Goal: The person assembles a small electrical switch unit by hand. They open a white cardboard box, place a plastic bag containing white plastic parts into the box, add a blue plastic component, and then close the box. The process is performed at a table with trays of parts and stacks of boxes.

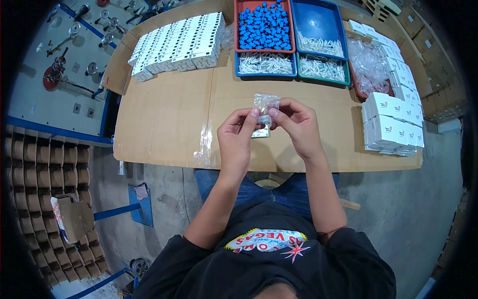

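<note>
Between my two hands, above the cardboard-covered table, is a small clear plastic bag (266, 100). A small silvery-white piece (261, 132) shows at its lower end, too small to name; I cannot tell if it lies inside the bag. My left hand (239, 128) pinches the bag's left side between thumb and fingers. From the right, my right hand (298, 124) pinches the bag's other side, its thumb close to the left one. Both forearms come up from the lower edge.
Stacked white boxes (184, 42) stand far left, more white boxes (391, 122) at right. A red tray (264, 30) of blue pieces and a blue tray (318, 25) of white pieces sit on other trays. Clear plastic bags (368, 65) fill another tray. Cardboard (164, 124) covers the tabletop.
</note>
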Motion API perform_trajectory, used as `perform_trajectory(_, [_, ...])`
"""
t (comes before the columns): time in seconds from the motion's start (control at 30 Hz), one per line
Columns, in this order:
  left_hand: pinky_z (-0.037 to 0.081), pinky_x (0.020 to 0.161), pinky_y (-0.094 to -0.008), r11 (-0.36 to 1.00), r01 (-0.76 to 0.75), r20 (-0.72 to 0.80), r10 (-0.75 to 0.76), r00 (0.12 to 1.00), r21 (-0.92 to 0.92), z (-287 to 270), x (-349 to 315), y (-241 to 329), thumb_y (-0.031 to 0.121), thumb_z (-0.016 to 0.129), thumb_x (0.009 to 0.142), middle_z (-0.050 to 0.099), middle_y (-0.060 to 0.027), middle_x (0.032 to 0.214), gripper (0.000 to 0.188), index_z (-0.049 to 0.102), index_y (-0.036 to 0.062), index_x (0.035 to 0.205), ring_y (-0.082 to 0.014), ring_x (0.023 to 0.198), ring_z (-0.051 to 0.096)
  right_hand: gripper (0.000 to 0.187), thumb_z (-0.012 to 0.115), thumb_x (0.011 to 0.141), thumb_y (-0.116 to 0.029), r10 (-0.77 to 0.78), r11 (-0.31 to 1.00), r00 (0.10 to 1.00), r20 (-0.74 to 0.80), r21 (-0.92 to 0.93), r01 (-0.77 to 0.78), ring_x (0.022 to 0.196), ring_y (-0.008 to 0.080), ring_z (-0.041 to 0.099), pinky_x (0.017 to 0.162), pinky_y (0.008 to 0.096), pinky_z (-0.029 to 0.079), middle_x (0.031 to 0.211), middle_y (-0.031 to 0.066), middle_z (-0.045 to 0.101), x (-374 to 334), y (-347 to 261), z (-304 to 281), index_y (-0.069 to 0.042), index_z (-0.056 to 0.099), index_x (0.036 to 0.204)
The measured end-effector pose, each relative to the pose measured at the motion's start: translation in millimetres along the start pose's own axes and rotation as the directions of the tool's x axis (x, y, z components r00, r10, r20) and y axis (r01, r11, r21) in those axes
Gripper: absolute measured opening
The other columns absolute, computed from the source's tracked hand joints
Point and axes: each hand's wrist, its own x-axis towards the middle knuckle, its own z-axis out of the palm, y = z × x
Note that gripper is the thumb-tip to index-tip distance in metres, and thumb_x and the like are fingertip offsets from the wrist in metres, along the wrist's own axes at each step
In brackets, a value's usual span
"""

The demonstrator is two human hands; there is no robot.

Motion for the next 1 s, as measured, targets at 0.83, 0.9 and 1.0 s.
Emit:
perform_trajectory(0.83, [0.058, 0.09, -0.0348, 0.986, 0.06, 0.046, -0.053, 0.998, -0.157, 0.0, -2.8, -4.3, 0.013, 0.052, 0.107, 0.065, -0.0131, 0.118, 0.033, 0.055, -0.0038, 0.134, -0.02, 0.102, 0.07, 0.011, 0.071, 0.096, -0.004, -0.121, 0.987, 0.981, -0.153, -0.12, 0.103, 0.077, 0.0078, 0.064, 0.065, 0.0227, 0.052, 0.092, 0.0052, 0.074, -1.7, 3.8, -2.3, 0.001, 0.073, 0.106])
perform_trajectory(0.9, [0.056, 0.092, -0.0346, 0.993, 0.052, 0.05, -0.046, 0.998, -0.11, -0.6, -2.7, -2.9, 0.008, 0.053, 0.104, 0.062, -0.0145, 0.123, 0.037, 0.051, -0.0054, 0.139, -0.0198, 0.107, 0.067, 0.01, 0.071, 0.096, -0.004, -0.119, 0.984, 0.98, -0.159, -0.148, 0.096, 0.076, 0.0072, 0.064, 0.064, 0.0223, 0.052, 0.09, 0.0038, 0.072, -0.6, 1.9, -1.5, 0.0, 0.072, 0.104])
perform_trajectory(1.0, [0.055, 0.086, -0.0289, 0.997, -0.073, 0.097, 0.07, 0.993, 0.036, 2.1, -2.4, -6.1, -0.002, 0.062, 0.096, 0.062, -0.0104, 0.119, 0.046, 0.053, -0.0013, 0.142, -0.015, 0.106, 0.065, 0.009, 0.073, 0.094, -0.005, -0.08, 0.984, 0.987, -0.141, -0.171, 0.056, 0.076, 0.0061, 0.064, 0.062, 0.0215, 0.051, 0.088, 0.0024, 0.071, -2.0, 4.9, -0.2, 0.0, 0.071, 0.102])
